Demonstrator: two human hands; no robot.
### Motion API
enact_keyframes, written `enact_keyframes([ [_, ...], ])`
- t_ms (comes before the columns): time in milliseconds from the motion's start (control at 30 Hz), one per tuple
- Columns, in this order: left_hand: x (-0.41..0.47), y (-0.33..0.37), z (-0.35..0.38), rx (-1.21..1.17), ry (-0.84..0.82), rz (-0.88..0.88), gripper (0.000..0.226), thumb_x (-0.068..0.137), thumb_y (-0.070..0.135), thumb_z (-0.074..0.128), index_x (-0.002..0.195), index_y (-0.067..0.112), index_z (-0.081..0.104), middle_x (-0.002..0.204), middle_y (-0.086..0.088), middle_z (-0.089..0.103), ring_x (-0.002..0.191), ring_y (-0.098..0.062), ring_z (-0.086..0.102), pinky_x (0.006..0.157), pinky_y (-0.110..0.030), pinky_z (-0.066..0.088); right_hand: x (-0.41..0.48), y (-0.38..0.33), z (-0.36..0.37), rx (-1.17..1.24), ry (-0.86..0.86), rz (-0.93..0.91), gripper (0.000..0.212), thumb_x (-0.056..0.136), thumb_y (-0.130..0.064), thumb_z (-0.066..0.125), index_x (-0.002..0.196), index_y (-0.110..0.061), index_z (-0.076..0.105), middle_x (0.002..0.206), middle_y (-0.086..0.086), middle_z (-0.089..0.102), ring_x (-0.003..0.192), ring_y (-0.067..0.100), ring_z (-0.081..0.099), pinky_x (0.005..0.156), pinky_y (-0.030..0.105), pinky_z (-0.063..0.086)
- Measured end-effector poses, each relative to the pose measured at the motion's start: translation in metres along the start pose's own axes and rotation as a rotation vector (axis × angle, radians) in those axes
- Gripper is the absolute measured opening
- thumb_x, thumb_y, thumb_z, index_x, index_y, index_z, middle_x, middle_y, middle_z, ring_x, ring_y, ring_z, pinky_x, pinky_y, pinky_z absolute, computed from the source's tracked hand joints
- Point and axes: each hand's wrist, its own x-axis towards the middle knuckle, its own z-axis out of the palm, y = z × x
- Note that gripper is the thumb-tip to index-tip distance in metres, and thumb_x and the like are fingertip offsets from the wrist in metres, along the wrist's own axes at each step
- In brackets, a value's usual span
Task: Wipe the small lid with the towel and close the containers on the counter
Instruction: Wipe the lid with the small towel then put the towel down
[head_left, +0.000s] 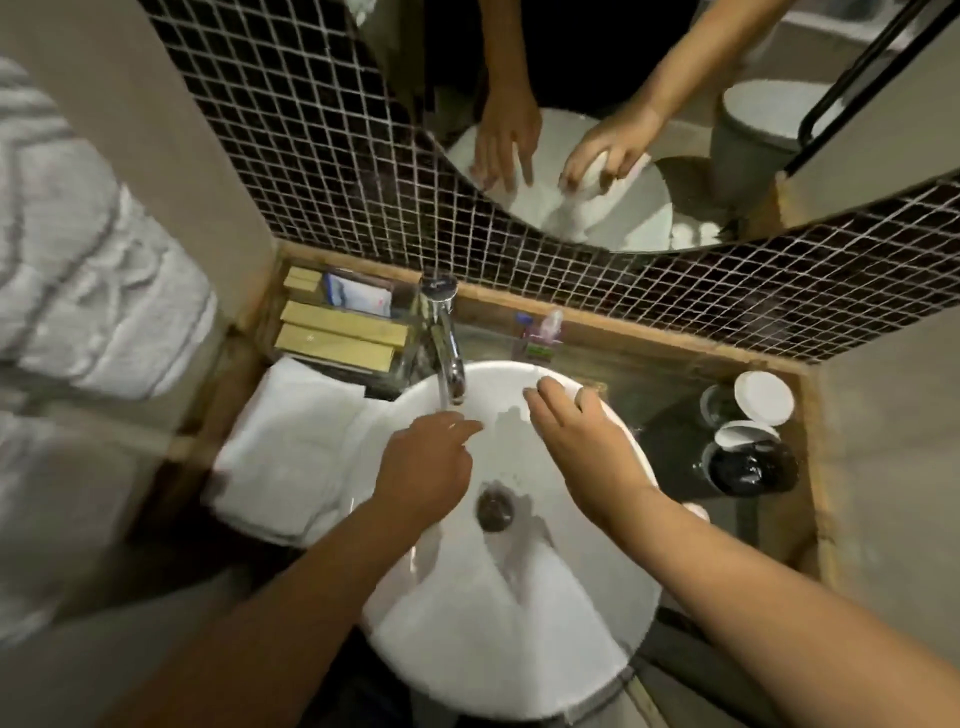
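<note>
Two bare hands over white sink (519, 649), water running from faucet (441, 332). Folded white towel (291, 447) on counter left of basin, wooden boxes (337, 338) behind it. Left hand (426, 467) under the stream, fingers loosely curled, holding nothing. Right hand (582, 447) fingers spread, resting on far rim, empty. Two dark containers (748, 462) far right on counter, uncovered; small lid (745, 434) leaning at front one, larger lid (763, 397) behind.
</note>
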Motion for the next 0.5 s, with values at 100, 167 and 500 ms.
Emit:
enact_keyframes([
  [100, -0.010, -0.009, -0.006, 0.020, -0.024, 0.009, 0.040, 0.093, 0.020, 0.052, 0.129, 0.034, 0.060, 0.138, 0.005, 0.058, 0.126, -0.018, 0.051, 0.104, -0.040, 0.042, 0.005, -0.015, -0.002, 0.058, -0.129, -0.012, 0.103, 0.072, 0.000, 0.081, 0.156, -0.009, 0.023, 0.158, 0.009, 0.027, 0.128, 0.040, 0.039, 0.089, 0.043, 0.058],
  [167, -0.014, -0.013, -0.008, 0.007, 0.009, 0.008, 0.039, 0.092, 0.018, 0.054, 0.127, 0.032, 0.062, 0.136, 0.003, 0.060, 0.124, -0.021, 0.053, 0.102, -0.042, 0.044, 0.008, -0.022, -0.001, 0.080, -0.149, -0.023, 0.099, 0.081, 0.002, 0.074, 0.158, -0.011, 0.012, 0.161, 0.009, 0.017, 0.127, 0.040, 0.038, 0.085, 0.043, 0.058],
  [500, -0.020, -0.024, -0.002, -0.102, 0.034, -0.062, 0.043, 0.090, 0.033, 0.060, 0.133, 0.035, 0.057, 0.140, 0.006, 0.055, 0.128, -0.020, 0.049, 0.104, -0.041, 0.042, 0.010, -0.032, 0.008, 0.018, -0.134, 0.020, 0.108, 0.078, -0.011, 0.083, 0.159, -0.013, 0.011, 0.161, 0.007, 0.019, 0.127, 0.037, 0.040, 0.084, 0.039, 0.060],
])
